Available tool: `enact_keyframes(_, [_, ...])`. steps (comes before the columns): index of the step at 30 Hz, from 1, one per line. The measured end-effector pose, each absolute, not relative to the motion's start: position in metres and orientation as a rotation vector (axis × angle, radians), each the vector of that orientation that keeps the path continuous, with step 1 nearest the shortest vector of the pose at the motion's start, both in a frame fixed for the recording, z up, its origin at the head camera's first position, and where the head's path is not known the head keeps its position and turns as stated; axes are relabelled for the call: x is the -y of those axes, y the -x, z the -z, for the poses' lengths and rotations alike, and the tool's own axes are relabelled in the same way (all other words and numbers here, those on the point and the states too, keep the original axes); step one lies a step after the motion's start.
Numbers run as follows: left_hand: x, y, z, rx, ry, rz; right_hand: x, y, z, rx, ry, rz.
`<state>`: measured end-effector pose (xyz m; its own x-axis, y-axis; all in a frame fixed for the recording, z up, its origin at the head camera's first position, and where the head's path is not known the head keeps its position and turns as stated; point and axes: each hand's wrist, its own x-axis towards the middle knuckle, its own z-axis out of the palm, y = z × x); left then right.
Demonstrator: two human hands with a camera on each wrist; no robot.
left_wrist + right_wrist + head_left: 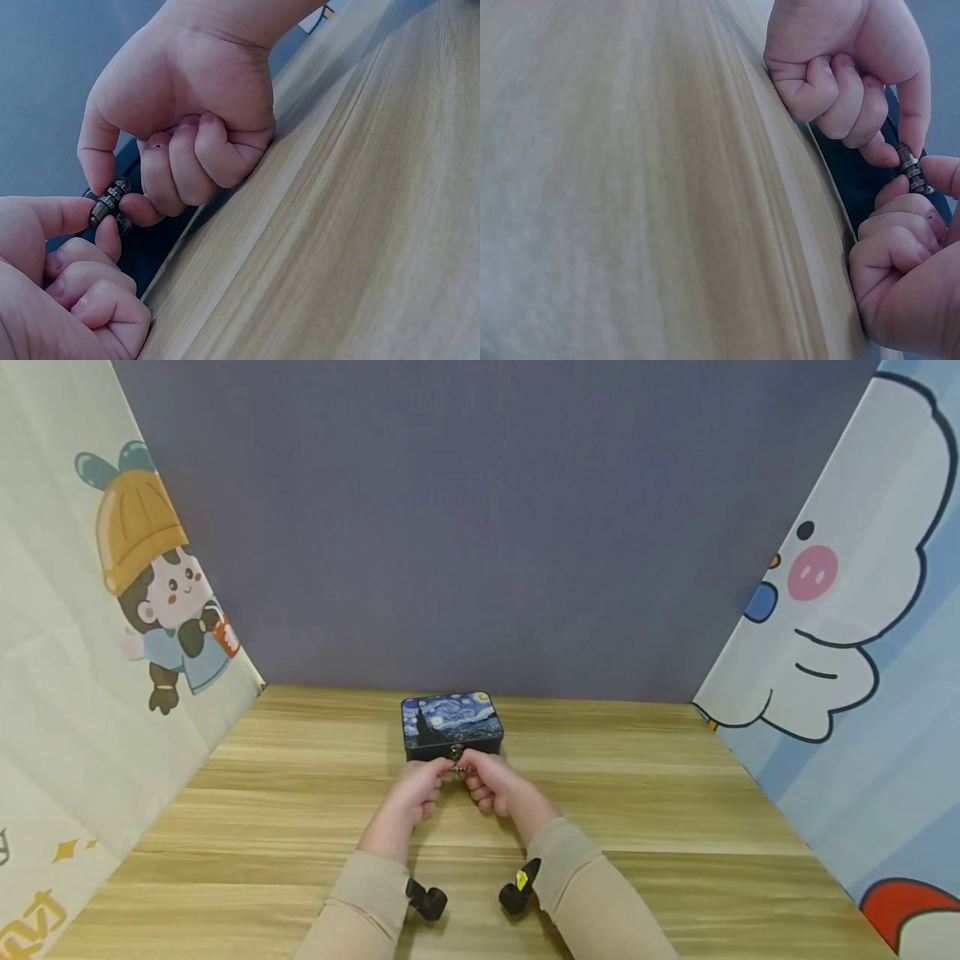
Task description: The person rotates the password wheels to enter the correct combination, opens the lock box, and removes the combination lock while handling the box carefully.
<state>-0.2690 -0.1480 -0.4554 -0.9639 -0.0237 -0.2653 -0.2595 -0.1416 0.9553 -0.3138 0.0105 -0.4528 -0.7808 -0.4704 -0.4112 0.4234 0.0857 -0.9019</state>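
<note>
A small metal combination padlock (110,201) with numbered dials sits at the front of a tin box (452,722) whose lid carries a swirling blue night-sky picture. My left hand (420,787) pinches one end of the padlock between thumb and forefinger, its other fingers curled into the palm. From the opposite side my right hand (492,783) pinches the other end the same way. In the right wrist view, the dials of the padlock (912,171) show between the two thumbs. The box is closed, and the hands cover part of its dark front.
The box stands on a wood-grain table (600,777), near a grey back panel (480,527). Cartoon-printed side walls rise at left (60,610) and right (847,693). Small black wrist devices (427,900) are at both sleeve cuffs.
</note>
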Motion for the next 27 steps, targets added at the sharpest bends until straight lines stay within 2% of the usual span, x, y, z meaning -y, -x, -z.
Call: enact_keyframes(27, [0.145, 0.269, 0.455, -1.952, 0.381, -2.240, -0.024, 0.315, 0.451, -1.668, 0.079, 1.777])
